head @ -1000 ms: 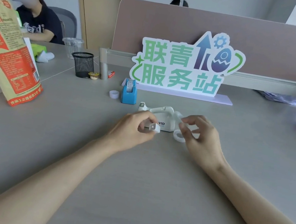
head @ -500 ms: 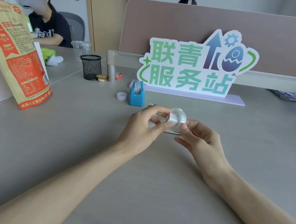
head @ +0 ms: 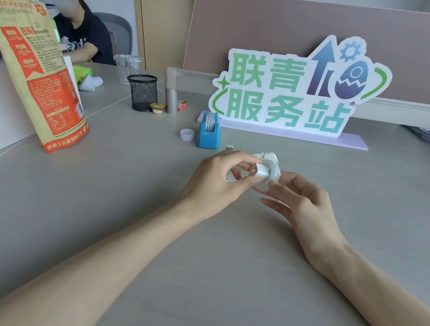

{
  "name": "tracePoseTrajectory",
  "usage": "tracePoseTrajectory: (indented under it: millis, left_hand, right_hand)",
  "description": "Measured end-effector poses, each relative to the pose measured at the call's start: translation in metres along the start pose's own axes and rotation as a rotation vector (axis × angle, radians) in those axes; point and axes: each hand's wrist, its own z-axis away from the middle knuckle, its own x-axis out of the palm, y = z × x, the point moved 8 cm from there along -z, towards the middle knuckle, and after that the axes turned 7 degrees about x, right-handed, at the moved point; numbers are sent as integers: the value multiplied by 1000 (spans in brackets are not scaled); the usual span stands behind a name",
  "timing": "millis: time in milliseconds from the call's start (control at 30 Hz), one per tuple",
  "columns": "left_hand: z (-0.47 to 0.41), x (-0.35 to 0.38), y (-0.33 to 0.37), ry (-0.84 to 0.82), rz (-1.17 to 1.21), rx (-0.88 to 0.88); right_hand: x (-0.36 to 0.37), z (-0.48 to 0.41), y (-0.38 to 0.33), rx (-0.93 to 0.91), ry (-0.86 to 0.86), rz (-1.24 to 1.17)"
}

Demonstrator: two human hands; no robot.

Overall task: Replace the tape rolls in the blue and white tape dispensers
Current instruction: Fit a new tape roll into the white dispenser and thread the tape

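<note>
A clear tape roll [head: 272, 173] is pinched in the fingers of my right hand [head: 302, 202] above the grey table. My left hand [head: 215, 182] grips a small white spindle [head: 259, 172] whose end sits in the roll's hole. The white tape dispenser [head: 267, 156] lies just behind the roll, mostly hidden by my fingers. Farther back, the blue tape dispenser [head: 209, 134] stands upright with a roll in it. An empty white tape core [head: 186, 134] rests on the table to its left.
A large green-and-white sign [head: 294, 91] on a lilac base stands behind the dispensers. A tall orange food bag [head: 33, 70] stands at left, with a black mesh cup [head: 142, 92] and small items beyond. A person sits at far left. A brown partition [head: 333, 41] closes the back.
My right hand picked the tape roll up from beside the white dispenser, and my left hand brought the white spindle to it. The two hands have come together above the table.
</note>
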Motion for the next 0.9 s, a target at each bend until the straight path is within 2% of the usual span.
tracePoseTrajectory:
  millis: [533,900]
  left_hand:
    - [0,-1,1,-19,-198,69]
    - [3,-3,5,51,-253,79]
  right_hand:
    - [2,3,-3,-62,6,73]
    - [6,6,-9,-125,3,137]
